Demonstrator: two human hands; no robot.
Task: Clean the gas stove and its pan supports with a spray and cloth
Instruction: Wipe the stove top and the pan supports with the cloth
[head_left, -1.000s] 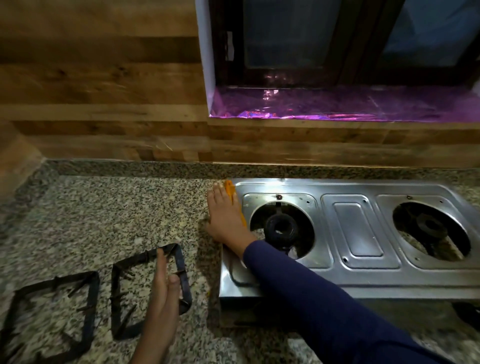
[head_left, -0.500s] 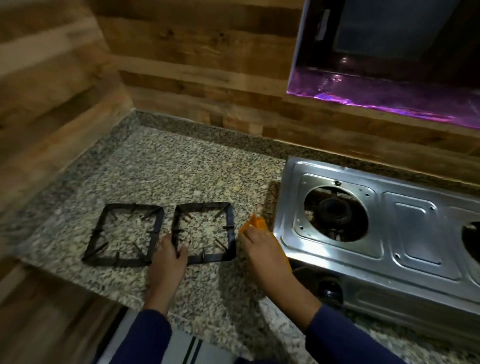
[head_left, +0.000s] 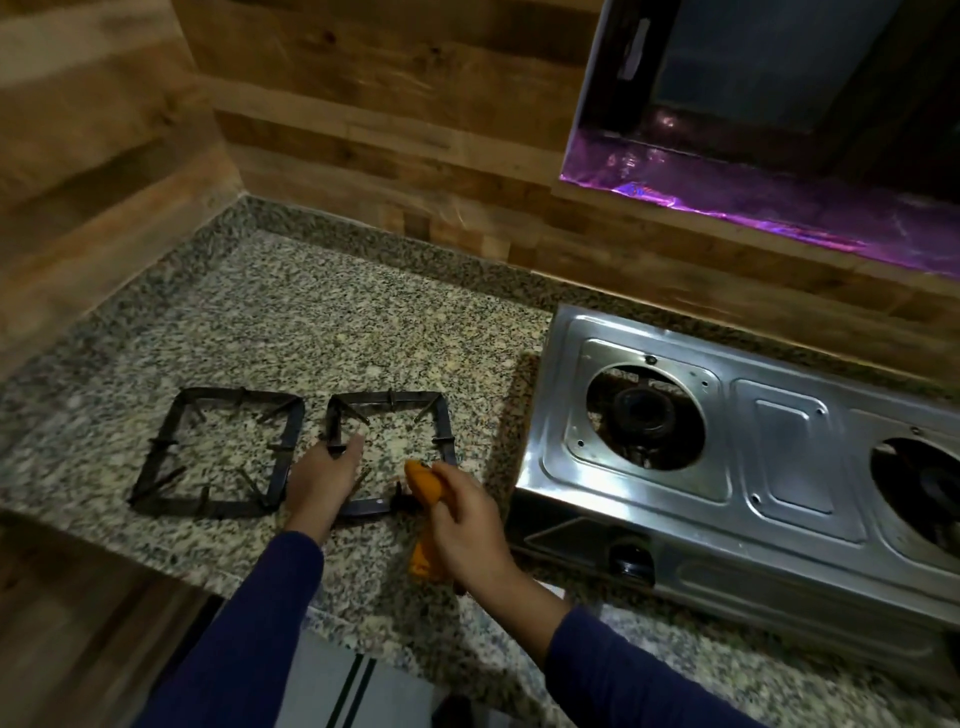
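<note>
Steel first: the two-burner gas stove (head_left: 727, 467) sits bare at the right of the granite countertop (head_left: 311, 322), both burner wells open, its top catching the light, and the wiping has left it. A second ago the right hand (head_left: 467, 525) was up at the stove's far left edge with the orange cloth (head_left: 423, 499); now it has swung across to the pan supports, so by my read the stove top is done for the moment and the grates are up next. Two black square pan supports lie flat, side by side, left of the stove: the far-left one (head_left: 218, 457) untouched, the nearer one (head_left: 392, 452) in play. The left hand (head_left: 324, 478) rests on that support's near-left corner, fingers together and laid flat, pinning it. The right hand's fingers are curled closed around the bunched cloth, its tip just over the support's near-right rail; whether it touches, I cannot tell. No spray bottle in sight.
</note>
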